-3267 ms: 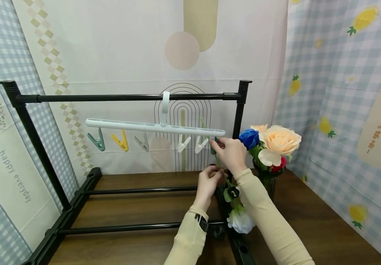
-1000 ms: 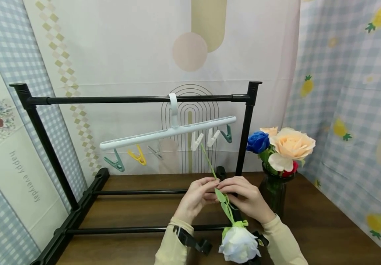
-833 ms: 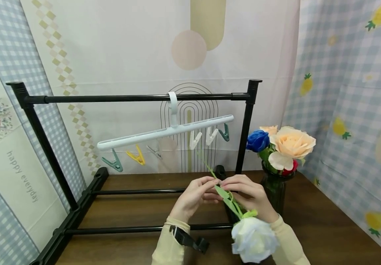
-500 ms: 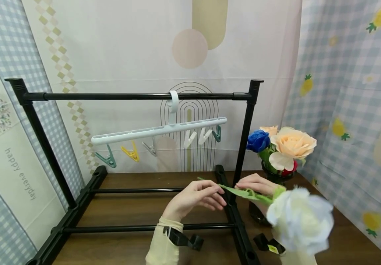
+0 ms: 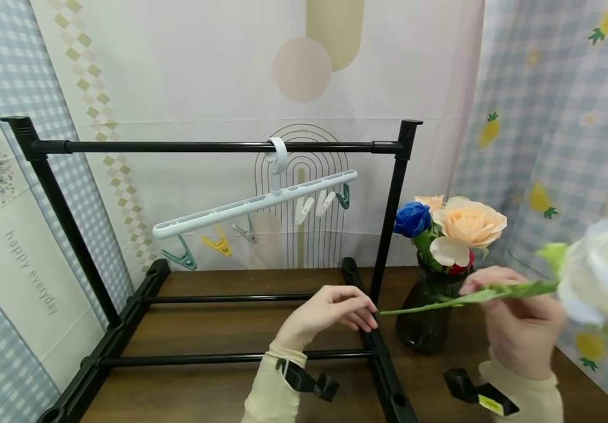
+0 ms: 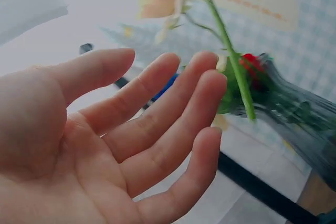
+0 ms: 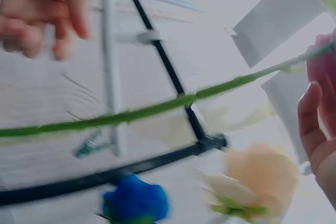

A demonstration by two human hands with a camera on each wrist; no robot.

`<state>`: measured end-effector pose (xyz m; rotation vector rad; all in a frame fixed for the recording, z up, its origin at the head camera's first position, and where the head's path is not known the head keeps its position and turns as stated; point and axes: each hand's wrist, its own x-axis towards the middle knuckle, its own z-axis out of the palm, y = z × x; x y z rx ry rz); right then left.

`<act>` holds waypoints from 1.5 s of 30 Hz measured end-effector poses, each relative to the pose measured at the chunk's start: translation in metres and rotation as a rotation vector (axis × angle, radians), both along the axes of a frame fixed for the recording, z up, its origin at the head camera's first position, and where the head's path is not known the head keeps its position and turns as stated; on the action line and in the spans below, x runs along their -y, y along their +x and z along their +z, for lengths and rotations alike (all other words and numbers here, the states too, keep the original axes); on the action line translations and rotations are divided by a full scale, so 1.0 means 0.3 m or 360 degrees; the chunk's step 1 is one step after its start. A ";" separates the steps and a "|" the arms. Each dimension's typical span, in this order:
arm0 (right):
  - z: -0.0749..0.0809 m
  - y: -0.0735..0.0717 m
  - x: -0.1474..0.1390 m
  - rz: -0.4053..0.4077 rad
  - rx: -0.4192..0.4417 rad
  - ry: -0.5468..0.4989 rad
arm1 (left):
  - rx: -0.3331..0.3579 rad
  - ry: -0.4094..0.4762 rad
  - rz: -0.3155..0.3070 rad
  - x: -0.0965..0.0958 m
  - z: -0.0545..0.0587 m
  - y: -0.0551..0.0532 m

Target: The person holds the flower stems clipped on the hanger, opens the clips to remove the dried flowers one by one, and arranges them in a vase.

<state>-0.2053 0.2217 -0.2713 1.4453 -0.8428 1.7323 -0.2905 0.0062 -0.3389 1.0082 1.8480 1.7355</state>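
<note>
My right hand (image 5: 526,329) holds an artificial white rose (image 5: 602,276) by its green stem, out to the right of the rack. The rose head is blurred at the right edge, and its stem points left, passing in front of the dark glass vase (image 5: 425,320). In the right wrist view the long stem (image 7: 152,110) crosses the picture. My left hand (image 5: 330,314) hovers over the rack's right foot, fingers loosely bent; its bare palm (image 6: 79,166) shows in the left wrist view. Left of both hands, a pale blue clip hanger (image 5: 251,205) hangs tilted, right end higher.
Blue (image 5: 412,219), peach (image 5: 470,222) and red roses stand in the vase. The black rack (image 5: 203,147) spans a brown table (image 5: 203,335). Green (image 5: 181,256), yellow (image 5: 218,242), grey and white clips dangle from the hanger. Patterned cloth surrounds the table.
The rose's stem has come away from the hanger's right-end green clip. My right hand has carried the rose rightward; my left hand has let go of it. The hanger's right end has risen.
</note>
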 end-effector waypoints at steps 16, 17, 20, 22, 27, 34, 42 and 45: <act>0.187 -0.008 -0.171 -0.0822 0.0269 -0.0095 | -0.0254 -0.0358 0.0657 -0.301 -0.095 -0.037; 0.190 -0.016 -0.179 -0.0850 0.0267 -0.0094 | -0.0250 -0.0357 0.0678 -0.318 -0.102 -0.042; 0.187 -0.045 -0.201 -0.0883 0.0265 -0.0100 | -0.0246 -0.0362 0.0736 -0.363 -0.123 -0.052; 0.184 -0.064 -0.214 -0.0892 0.0268 -0.0115 | -0.0228 -0.0362 0.0760 -0.385 -0.132 -0.057; 0.192 -0.094 -0.233 -0.0942 0.0281 -0.0176 | -0.0181 -0.0343 0.0779 -0.419 -0.150 -0.068; 0.198 -0.128 -0.230 -0.0909 0.0340 -0.0137 | -0.0398 -0.0538 0.0848 -0.476 -0.184 -0.087; 0.123 -0.166 -0.262 -0.1310 0.0613 -0.0014 | -0.0439 -0.0658 0.0945 -0.543 -0.184 -0.111; 0.092 -0.182 -0.275 -0.1604 0.0773 0.0021 | -0.0424 -0.0604 0.0966 -0.557 -0.192 -0.119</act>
